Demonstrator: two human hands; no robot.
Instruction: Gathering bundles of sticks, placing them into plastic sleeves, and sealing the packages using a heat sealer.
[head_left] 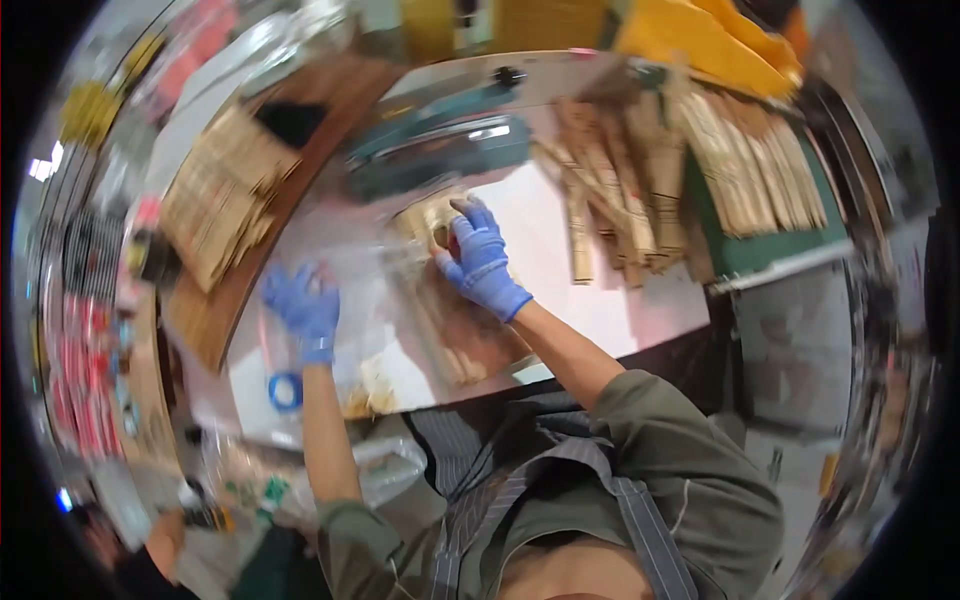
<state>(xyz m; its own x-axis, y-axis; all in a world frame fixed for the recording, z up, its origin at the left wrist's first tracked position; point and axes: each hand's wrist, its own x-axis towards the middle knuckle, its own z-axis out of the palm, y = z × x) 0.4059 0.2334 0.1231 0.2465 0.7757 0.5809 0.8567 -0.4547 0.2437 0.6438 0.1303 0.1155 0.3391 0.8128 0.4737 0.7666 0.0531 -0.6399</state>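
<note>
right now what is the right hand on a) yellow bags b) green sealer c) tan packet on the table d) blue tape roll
c: the gloved right hand presses a tan packet on the table, while the blue tape roll lies below the left hand.

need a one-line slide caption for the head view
Blue-gloved right hand presses a small packet on the pale table; left hand rests beside a clear bag, brown paper bags stacked behind.

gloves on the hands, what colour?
Blue, on both the left hand and the right hand; the head view shows it.
</note>
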